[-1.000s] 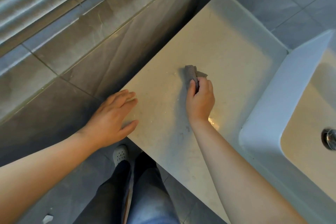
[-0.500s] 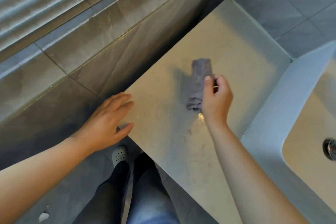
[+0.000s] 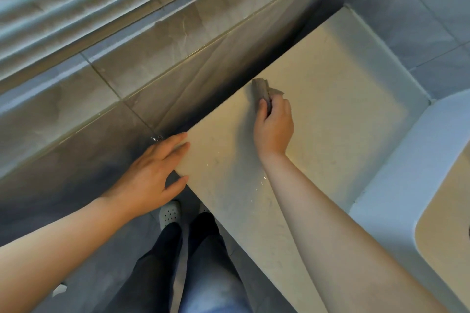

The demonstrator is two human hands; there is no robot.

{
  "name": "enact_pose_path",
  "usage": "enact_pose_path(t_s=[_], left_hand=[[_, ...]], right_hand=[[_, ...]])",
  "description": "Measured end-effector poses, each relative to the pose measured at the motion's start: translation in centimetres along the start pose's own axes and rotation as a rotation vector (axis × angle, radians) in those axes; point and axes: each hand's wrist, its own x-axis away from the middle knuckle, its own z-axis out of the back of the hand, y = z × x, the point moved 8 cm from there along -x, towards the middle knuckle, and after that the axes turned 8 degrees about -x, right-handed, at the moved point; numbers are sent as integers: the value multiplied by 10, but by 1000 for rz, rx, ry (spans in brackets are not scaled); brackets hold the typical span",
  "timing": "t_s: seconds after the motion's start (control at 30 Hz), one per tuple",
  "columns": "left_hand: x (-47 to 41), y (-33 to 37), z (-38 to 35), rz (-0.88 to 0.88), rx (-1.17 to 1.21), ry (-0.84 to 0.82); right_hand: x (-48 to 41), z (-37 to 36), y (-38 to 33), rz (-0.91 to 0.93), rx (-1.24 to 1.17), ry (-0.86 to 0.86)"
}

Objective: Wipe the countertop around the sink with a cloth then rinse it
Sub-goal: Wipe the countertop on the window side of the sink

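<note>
A beige countertop (image 3: 330, 89) runs from the tiled wall on the left to the white sink (image 3: 412, 175) at the right. My right hand (image 3: 274, 126) is closed around a small grey cloth (image 3: 262, 90), which presses on the counter close to its left edge, next to the wall. Most of the cloth is hidden in my fist; only its folded end sticks out past the fingers. My left hand (image 3: 152, 175) lies flat with fingers spread on the counter's near left corner and holds nothing.
A grey tiled wall (image 3: 157, 63) borders the counter on the left, another (image 3: 419, 7) stands behind it. The sink's basin (image 3: 447, 244) shows at the far right edge. Below are my legs and a white perforated shoe (image 3: 170, 213) on the dark floor.
My right hand has carried the cloth leftward to the counter's wall-side edge and bunched it tighter. The left hand stays at the corner. The view has shifted left, so less of the sink shows.
</note>
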Motion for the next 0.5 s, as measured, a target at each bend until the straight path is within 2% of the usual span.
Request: enact_pose_path(t_s=[0.23, 0.33, 0.4, 0.5], left_hand=[[3, -3, -2, -6, 32, 8], [3, -3, 1, -13, 25, 7], [2, -3, 2, -10, 30, -1], [2, -2, 3, -9, 36, -5]], right_hand=[[7, -45, -38, 56, -73, -177], [6, -64, -49, 74, -73, -359], [3, -60, -51, 26, -157, -456], [2, -8, -49, 29, -301, -316]])
